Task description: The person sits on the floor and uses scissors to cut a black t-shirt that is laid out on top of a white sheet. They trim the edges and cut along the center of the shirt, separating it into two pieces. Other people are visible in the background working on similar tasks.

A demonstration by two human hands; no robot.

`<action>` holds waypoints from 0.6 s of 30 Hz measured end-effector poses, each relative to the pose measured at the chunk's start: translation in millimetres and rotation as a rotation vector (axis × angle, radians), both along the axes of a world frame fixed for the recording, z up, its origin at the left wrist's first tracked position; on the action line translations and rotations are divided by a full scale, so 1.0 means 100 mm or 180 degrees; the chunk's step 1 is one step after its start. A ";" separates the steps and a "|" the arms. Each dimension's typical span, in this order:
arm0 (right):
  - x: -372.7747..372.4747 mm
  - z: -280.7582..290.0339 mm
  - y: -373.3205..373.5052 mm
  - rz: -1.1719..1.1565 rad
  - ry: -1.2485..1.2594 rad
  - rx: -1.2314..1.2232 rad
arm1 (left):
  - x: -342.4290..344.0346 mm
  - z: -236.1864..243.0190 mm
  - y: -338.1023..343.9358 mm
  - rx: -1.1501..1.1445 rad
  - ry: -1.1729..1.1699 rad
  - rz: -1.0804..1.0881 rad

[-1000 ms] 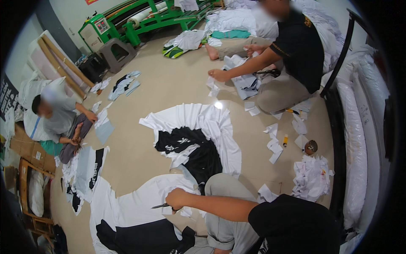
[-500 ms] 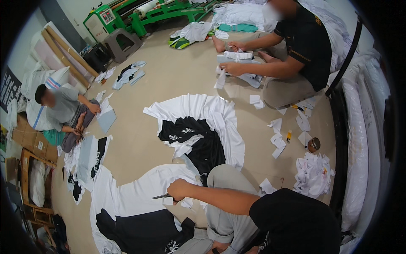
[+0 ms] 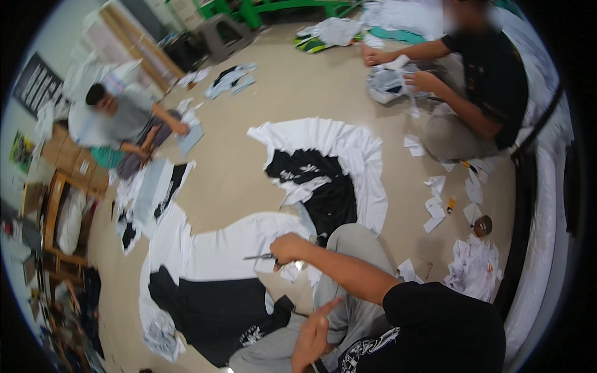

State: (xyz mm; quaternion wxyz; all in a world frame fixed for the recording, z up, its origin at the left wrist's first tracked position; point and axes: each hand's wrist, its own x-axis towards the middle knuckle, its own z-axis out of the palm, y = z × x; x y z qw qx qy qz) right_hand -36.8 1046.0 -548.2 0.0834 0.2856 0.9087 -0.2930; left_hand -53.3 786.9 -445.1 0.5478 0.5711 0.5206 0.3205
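Observation:
My right hand (image 3: 291, 248) is closed round the handles of dark scissors (image 3: 257, 257), their blades pointing left. They are held over a long white fabric sheet (image 3: 217, 252) on the floor. My left hand (image 3: 313, 339) is raised over my grey-trousered legs, its index finger stretched out and nothing visible in it. A black shirt piece (image 3: 217, 311) with a white print lies on the white fabric, left of this hand. Beyond my knee, another black printed piece (image 3: 329, 205) rests on a curved part of the white fabric (image 3: 370, 177).
White scraps (image 3: 472, 264) are heaped at the right, near a round brown object (image 3: 482, 225) and a yellow cutter (image 3: 451, 205). One co-worker (image 3: 491, 81) handles grey-white cloth at the upper right. Another (image 3: 134, 124) sits at the left. A grey stool (image 3: 224, 37) stands behind.
The view has shifted, so the floor things appear further right. My left hand has come up into sight. My right hand still holds the scissors. The co-worker at upper right now handles a bunched cloth.

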 end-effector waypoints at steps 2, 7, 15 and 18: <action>-0.11 -0.07 -0.08 0.0043 -0.0048 -0.0129 | -0.23 -0.22 -0.12 -0.0205 0.0416 0.0513; -0.07 0.00 -0.04 0.0086 -0.0186 0.0150 | -1.17 -1.18 -0.40 0.0260 0.1106 0.1742; -0.41 -0.33 -0.18 -0.0158 -0.0836 -0.0956 | -2.38 -2.46 -0.73 0.0209 0.3036 0.3579; -0.32 -0.31 -0.11 -0.0160 -0.1119 -0.0701 | -2.20 -2.56 -0.63 -0.0702 0.2995 0.3236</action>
